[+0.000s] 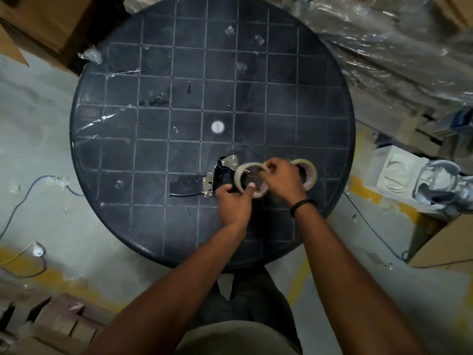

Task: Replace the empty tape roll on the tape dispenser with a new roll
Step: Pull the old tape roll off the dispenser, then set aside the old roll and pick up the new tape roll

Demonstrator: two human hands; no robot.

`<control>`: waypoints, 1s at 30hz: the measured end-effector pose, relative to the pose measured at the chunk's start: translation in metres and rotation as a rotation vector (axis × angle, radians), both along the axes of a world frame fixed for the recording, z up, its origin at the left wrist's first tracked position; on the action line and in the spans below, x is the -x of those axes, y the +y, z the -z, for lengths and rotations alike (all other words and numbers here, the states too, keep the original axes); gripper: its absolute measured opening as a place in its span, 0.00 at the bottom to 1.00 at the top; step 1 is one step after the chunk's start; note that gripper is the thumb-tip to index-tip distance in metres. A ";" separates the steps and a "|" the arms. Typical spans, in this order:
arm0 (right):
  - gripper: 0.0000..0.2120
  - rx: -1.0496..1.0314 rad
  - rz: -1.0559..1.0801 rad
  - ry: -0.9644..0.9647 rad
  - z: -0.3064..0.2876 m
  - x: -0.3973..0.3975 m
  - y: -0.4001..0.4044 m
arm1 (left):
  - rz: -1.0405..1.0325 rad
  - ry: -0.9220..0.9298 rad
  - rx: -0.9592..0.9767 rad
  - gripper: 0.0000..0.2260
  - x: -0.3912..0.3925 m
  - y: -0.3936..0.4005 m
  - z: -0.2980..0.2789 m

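Observation:
A black tape dispenser [219,176] with metal plates lies on the round black table [153,155], its handle pointing left. My left hand [234,201] grips the dispenser's body and the lower edge of a thin cardboard tape roll [240,172]. My right hand [282,179] pinches the top rim of that same roll, which stands at the dispenser's right side. A thicker roll of clear tape [308,172] lies on the table just behind my right hand, partly hidden by it.
Scraps of clear tape stick to the table's left half and far side. Cardboard boxes stand at top left and right, plastic-wrapped goods at top right. A blue cable trails over the floor on both sides.

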State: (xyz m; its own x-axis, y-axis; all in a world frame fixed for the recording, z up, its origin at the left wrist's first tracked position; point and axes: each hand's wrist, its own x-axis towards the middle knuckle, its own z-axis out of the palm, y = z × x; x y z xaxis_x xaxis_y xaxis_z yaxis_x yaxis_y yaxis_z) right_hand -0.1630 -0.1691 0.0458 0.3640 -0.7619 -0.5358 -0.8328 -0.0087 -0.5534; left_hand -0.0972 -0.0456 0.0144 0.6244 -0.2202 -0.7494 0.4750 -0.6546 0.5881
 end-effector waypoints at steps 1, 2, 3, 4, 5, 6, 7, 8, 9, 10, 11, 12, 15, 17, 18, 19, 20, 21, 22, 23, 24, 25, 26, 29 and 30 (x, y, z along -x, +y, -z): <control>0.07 0.050 0.048 -0.024 -0.004 0.004 -0.013 | -0.006 0.039 0.085 0.29 0.001 -0.006 -0.003; 0.07 0.093 0.102 -0.035 -0.006 0.006 -0.027 | 0.009 0.066 0.153 0.29 0.000 -0.013 -0.007; 0.08 0.124 0.155 -0.033 -0.005 0.008 -0.042 | 0.032 0.095 0.207 0.28 -0.001 -0.020 -0.007; 0.09 0.142 0.198 -0.020 -0.003 0.007 -0.056 | 0.071 0.127 0.241 0.28 -0.002 -0.027 -0.008; 0.10 0.148 0.222 0.007 0.001 0.006 -0.069 | 0.125 0.153 0.251 0.27 -0.003 -0.033 -0.006; 0.11 0.150 0.228 0.048 0.007 0.004 -0.081 | 0.188 0.158 0.237 0.25 -0.004 -0.038 -0.005; 0.11 0.139 0.227 0.099 0.013 0.003 -0.091 | 0.248 0.155 0.213 0.23 -0.004 -0.040 -0.002; 0.12 0.127 0.217 0.145 0.021 0.001 -0.099 | 0.302 0.153 0.184 0.21 -0.004 -0.040 0.001; 0.13 0.108 0.203 0.181 0.029 0.000 -0.105 | 0.345 0.150 0.168 0.19 -0.003 -0.038 0.004; 0.13 0.090 0.182 0.203 0.038 -0.001 -0.109 | 0.382 0.149 0.155 0.19 -0.001 -0.036 0.006; 0.14 0.070 0.165 0.221 0.044 -0.001 -0.113 | 0.410 0.139 0.144 0.18 0.000 -0.032 0.010; 0.15 0.061 0.150 0.231 0.051 -0.001 -0.116 | 0.432 0.128 0.133 0.18 0.001 -0.028 0.012; 0.17 0.030 0.119 0.236 0.065 0.003 -0.122 | 0.403 0.141 0.103 0.16 0.003 -0.018 0.017; 0.18 -0.002 0.074 0.212 0.066 0.008 -0.123 | 0.336 0.184 0.102 0.16 0.004 -0.013 0.017; 0.19 -0.020 0.072 0.178 0.064 0.012 -0.124 | 0.320 0.185 0.098 0.16 0.004 -0.011 0.017; 0.20 -0.025 0.098 0.133 0.058 0.017 -0.125 | 0.321 0.181 0.091 0.15 0.003 -0.010 0.017; 0.21 -0.002 0.147 0.088 0.054 0.023 -0.126 | 0.324 0.179 0.089 0.14 0.003 -0.009 0.018; 0.21 0.032 0.211 0.047 0.049 0.031 -0.128 | 0.328 0.175 0.084 0.14 0.003 -0.008 0.020; 0.19 0.050 0.271 0.020 0.047 0.041 -0.130 | 0.336 0.167 0.078 0.13 0.004 -0.008 0.021; 0.20 0.033 0.309 0.010 0.043 0.051 -0.130 | 0.350 0.152 0.071 0.12 0.005 -0.009 0.023; 0.24 -0.028 0.327 0.019 0.042 0.062 -0.128 | 0.372 0.132 0.063 0.10 0.006 -0.009 0.024; 0.28 -0.122 0.344 0.032 0.043 0.073 -0.124 | 0.395 0.106 0.051 0.09 0.007 -0.010 0.026; 0.31 -0.227 0.360 0.048 0.047 0.083 -0.118 | 0.425 0.083 0.030 0.08 0.009 -0.012 0.026; 0.21 -0.394 0.329 0.074 0.062 0.098 -0.090 | 0.498 0.052 0.008 0.10 0.015 -0.021 0.024; 0.17 -0.346 0.306 0.082 0.068 0.100 -0.082 | 0.519 0.053 0.011 0.12 0.017 -0.024 0.021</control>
